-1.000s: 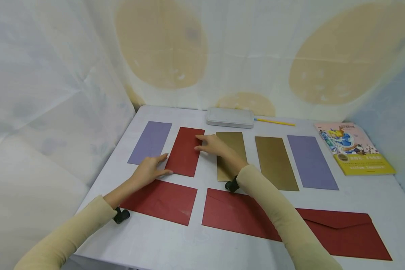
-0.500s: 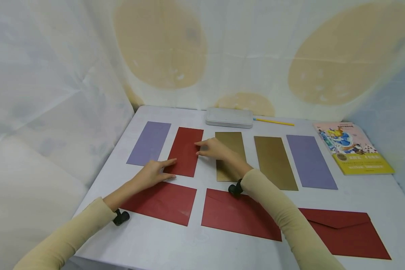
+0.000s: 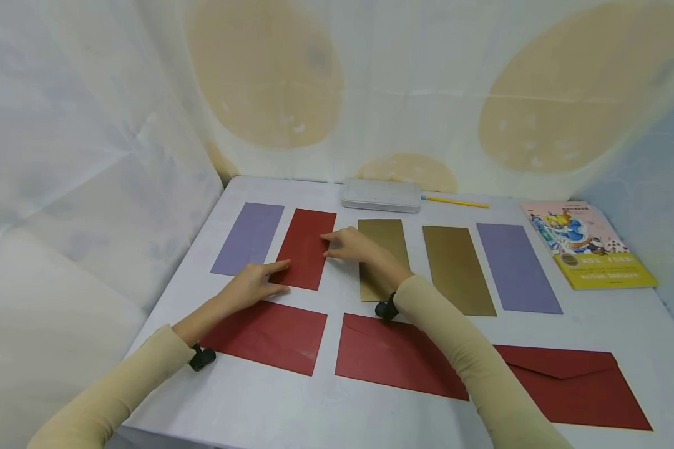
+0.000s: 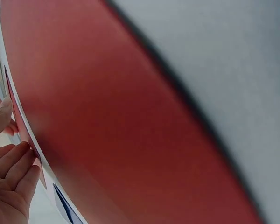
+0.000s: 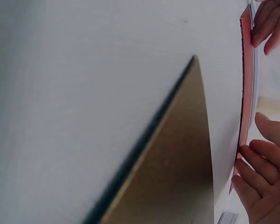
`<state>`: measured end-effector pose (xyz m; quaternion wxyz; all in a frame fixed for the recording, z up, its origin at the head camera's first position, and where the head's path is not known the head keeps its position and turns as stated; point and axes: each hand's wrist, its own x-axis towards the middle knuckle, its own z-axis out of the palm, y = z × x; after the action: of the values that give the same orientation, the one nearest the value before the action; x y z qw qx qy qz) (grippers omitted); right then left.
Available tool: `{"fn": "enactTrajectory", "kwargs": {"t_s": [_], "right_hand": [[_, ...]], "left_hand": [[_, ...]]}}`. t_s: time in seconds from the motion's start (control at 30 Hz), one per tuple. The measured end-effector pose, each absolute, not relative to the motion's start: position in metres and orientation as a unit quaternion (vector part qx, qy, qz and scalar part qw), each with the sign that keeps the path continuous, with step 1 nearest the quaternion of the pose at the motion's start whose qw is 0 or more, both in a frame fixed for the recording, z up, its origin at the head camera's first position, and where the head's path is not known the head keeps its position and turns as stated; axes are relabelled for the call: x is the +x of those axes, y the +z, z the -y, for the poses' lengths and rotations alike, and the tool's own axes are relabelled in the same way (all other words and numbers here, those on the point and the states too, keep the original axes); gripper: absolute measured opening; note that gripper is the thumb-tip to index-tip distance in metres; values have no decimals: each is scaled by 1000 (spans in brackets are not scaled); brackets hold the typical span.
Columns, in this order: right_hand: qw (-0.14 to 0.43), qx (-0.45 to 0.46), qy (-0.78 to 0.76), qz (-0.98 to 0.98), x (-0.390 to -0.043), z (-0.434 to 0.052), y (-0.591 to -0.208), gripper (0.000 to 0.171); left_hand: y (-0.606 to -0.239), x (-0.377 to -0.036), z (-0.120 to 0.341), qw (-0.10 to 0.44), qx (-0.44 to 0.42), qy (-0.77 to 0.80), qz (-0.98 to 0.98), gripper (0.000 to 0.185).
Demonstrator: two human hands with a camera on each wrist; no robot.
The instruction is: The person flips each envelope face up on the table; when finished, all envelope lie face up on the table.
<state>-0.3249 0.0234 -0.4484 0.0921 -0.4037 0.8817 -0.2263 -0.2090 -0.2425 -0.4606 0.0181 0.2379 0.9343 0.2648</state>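
A flat red rectangle of paper (image 3: 306, 246), an envelope or a card, lies on the white table between my hands in the head view. My left hand (image 3: 249, 287) is at its lower left edge, index finger over the paper and thumb near the bottom edge. On the opposite side, the fingertips of my right hand (image 3: 348, 243) touch the right edge. In the right wrist view the red paper (image 5: 246, 84) appears edge-on, with the fingers of my right hand (image 5: 266, 177) extended against it. Part of a gold paper rectangle (image 3: 384, 240) is hidden under my right forearm.
Purple rectangles (image 3: 249, 237) (image 3: 518, 268) and another gold one (image 3: 459, 268) share the row. Red envelopes (image 3: 281, 337) (image 3: 393, 355) (image 3: 578, 386) lie nearer. Behind are a grey case (image 3: 380, 195), a yellow pencil (image 3: 457, 202) and a book (image 3: 590, 243).
The red paper has shifted slightly left and, in the last half second, a little away from me. My left hand has moved right, farther over its edge; my right hand has eased left.
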Motion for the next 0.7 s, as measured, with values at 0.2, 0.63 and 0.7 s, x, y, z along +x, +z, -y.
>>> {"fn": "enactTrajectory", "kwargs": {"t_s": [0.2,0.63,0.7], "right_hand": [[108,-386,-241,-884,-322,-27,-441,50],[88,-376,-262,-885,-320,-60,-430,51],[89,-373,-262,-886,-320,-66,-431,51]], "left_hand": [[-457,-208,240,0,247,280,-928,64],[-450,-206,209,-30,292,310,-904,62],[-450,-206,204,-21,299,316,-900,62]]}}
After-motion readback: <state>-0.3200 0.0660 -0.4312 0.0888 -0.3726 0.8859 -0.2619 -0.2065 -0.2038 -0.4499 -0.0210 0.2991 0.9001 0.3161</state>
